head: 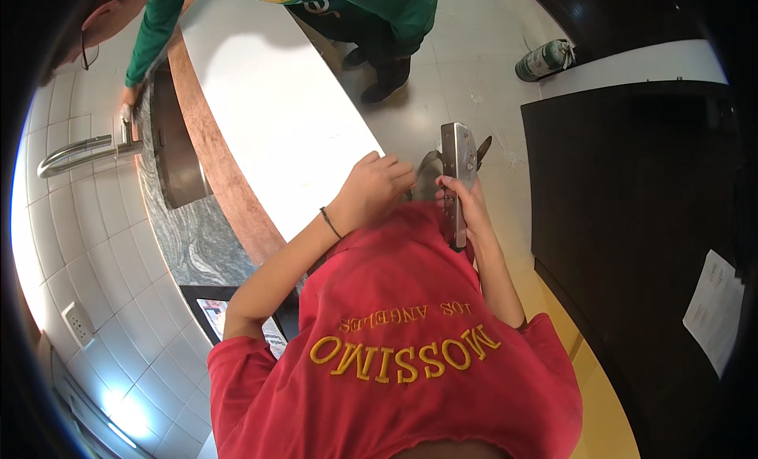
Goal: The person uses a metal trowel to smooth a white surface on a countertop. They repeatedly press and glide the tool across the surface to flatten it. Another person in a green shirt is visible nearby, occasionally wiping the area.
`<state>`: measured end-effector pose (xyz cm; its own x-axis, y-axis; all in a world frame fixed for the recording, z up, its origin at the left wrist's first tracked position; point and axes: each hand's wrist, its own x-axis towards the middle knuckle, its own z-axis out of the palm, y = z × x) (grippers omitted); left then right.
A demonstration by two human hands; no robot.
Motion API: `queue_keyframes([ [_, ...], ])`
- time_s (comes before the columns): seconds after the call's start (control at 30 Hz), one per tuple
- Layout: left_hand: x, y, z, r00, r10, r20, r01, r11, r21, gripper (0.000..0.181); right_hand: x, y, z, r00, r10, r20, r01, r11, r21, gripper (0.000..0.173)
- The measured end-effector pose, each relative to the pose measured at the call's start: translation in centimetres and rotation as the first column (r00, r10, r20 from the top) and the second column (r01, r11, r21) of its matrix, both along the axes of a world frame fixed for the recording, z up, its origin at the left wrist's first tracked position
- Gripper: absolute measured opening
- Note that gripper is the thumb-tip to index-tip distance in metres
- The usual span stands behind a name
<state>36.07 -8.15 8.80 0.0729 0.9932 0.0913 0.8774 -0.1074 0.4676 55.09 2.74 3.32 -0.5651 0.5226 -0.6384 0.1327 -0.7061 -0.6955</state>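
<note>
My right hand (465, 201) is wrapped around a long steel tool (455, 163), held upright in the picture just in front of my red shirt. A round fitting shows on its side, and a dark part juts out to its right; its exact kind is unclear. My left hand (379, 183), with a thin dark band on the wrist, has its fingers curled near the corner of a white panel (260, 97). Whether those fingers hold anything is hidden. Between the two hands, a curved olive-coloured strip (427, 161) runs beside the tool.
Across the panel, a co-worker in green (379, 11) reaches one hand (128, 100) towards the faucet (89, 154). Beyond the brown strip (207, 127) are a stone counter (213, 251) and sink (177, 145). A fire extinguisher (542, 61) and dark cabinet panel (610, 180) stand right.
</note>
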Motion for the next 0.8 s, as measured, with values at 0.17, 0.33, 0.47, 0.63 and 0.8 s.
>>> queue_keyframes([
  [0.17, -3.0, 3.7, 0.2, 0.932, 0.239, 0.273, -0.236, 0.971, -0.044, 0.014, -0.1, 0.1, -0.2, 1.000, -0.009, -0.004, 0.009, 1.000, 0.009, 0.045],
  [0.33, -5.7, 3.4, 0.1, 0.996, 0.072, -0.051, -0.070, 0.997, 0.027, 0.021, -0.4, 0.2, -0.4, 0.999, -0.011, 0.045, 0.013, 0.998, -0.060, 0.047],
  [0.47, -3.5, 0.7, 0.4, 0.996, -0.083, -0.029, 0.082, 0.996, -0.040, 0.018, -0.6, -0.1, -0.2, 0.996, 0.011, 0.083, -0.004, 0.997, -0.076, 0.048],
  [0.63, -0.5, -0.7, -1.1, 0.999, -0.039, -0.035, 0.039, 0.999, 0.009, 0.010, -1.2, -0.4, -2.1, 0.997, 0.074, 0.015, -0.072, 0.990, -0.119, 0.054],
  [0.8, -1.0, -1.7, -1.1, 0.953, 0.229, 0.196, -0.268, 0.942, 0.201, 0.014, -4.4, -0.3, -3.7, 0.963, 0.217, 0.161, -0.243, 0.956, 0.164, 0.068],
])
